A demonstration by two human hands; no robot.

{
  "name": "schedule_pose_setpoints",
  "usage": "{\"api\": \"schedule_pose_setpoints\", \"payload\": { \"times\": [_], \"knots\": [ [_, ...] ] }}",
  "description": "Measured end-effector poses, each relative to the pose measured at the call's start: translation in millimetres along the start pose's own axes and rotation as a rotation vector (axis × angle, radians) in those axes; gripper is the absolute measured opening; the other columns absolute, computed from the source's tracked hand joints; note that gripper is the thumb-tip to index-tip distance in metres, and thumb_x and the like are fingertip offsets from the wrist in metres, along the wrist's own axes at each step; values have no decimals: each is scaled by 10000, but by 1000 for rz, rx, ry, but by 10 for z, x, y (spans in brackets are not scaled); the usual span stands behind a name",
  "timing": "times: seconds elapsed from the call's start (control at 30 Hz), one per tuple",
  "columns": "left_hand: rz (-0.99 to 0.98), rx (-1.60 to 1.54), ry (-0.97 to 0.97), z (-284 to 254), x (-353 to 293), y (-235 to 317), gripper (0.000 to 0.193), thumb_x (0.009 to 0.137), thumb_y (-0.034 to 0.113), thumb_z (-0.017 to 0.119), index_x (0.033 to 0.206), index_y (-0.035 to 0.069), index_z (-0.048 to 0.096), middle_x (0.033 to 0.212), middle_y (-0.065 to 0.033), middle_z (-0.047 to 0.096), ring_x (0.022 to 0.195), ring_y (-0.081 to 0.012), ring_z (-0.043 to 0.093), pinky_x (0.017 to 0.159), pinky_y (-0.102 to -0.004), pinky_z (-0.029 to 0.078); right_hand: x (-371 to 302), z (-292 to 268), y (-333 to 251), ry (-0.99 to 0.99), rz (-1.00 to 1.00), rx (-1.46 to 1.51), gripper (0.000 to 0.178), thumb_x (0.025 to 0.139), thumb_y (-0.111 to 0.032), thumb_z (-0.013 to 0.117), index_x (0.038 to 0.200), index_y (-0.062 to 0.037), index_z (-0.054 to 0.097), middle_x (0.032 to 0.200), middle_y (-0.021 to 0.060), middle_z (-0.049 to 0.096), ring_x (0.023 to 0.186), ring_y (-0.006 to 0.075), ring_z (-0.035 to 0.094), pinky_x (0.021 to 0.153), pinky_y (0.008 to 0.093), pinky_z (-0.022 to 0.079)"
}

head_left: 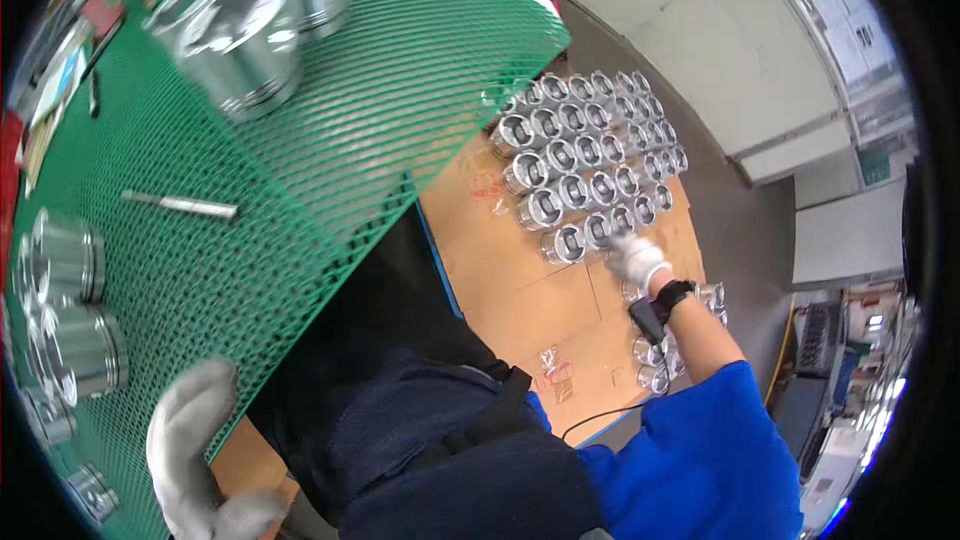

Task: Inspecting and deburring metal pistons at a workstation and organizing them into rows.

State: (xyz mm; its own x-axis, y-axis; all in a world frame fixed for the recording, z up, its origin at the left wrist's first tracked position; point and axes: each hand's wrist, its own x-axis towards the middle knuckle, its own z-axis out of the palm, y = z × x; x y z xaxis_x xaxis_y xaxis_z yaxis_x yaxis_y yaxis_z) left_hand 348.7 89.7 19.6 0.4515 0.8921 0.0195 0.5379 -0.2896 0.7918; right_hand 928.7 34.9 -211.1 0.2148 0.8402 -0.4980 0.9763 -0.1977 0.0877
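Starting at my left:
Cans at the left edge: shiny metal cans [75,310] stand in a column on the green mesh mat [300,170], close beside one another, with smaller ones below them near the rim of the view.
Left hand: my left hand [195,440], in a white glove, rests at the near edge of the mat with the fingers loosely spread; it grips nothing and sits just right of those cans.
Metal rod: a thin silver rod [180,205] lies flat on the mat, well above my left hand.
Big cans at the top: two larger metal cans [250,30] stand at the far side of the mat, blurred.
Apron: my dark apron [400,410] fills the lower middle, between the mat and my blue sleeve [710,450].
Cardboard: a brown cardboard sheet [520,290] lies lower down, right of the mat, with small clear plastic bags [553,372] on it.
Rows of cans: many small metal cans [585,145] stand packed in rows on the cardboard, open ends up.
Right hand: my right hand [635,258], also gloved white, reaches down to the nearest row and touches a can [612,225] there; I cannot tell whether the fingers are closed round it.
Wrist: a black band [672,295] sits on that wrist.
More cans: a few further cans [655,360] stand just beside my right forearm.
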Motion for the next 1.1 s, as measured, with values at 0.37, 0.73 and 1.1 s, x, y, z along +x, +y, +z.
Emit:
{"api": "schedule_pose_setpoints", "payload": {
  "times": [0.37,0.73,1.1],
  "knots": [
    [467,1040,-152,1254,2393,96,820,817,570,646,1434,68,444,1483,-217,411,1370,-481,352,1141,-557,281,948,1324,49,-173,172,283,638,798,-233,684,1401,-333,504,1521,226,327,1241,419,529,1001,448,496],
    [322,908,-129,1433,2545,-71,737,739,352,709,1385,81,481,1455,-247,434,1348,-517,384,1092,-588,337,1739,1789,544,22,72,362,930,706,8,708,1453,-457,408,1626,235,34,1212,464,558,882,458,577],
    [297,959,-174,1423,2523,-97,673,853,334,642,1417,43,420,1487,-291,378,1380,-492,366,1130,-575,308,1835,1737,434,42,15,349,863,726,-27,707,1415,-476,445,1568,294,194,1140,475,597,891,463,570]
  ]
}}
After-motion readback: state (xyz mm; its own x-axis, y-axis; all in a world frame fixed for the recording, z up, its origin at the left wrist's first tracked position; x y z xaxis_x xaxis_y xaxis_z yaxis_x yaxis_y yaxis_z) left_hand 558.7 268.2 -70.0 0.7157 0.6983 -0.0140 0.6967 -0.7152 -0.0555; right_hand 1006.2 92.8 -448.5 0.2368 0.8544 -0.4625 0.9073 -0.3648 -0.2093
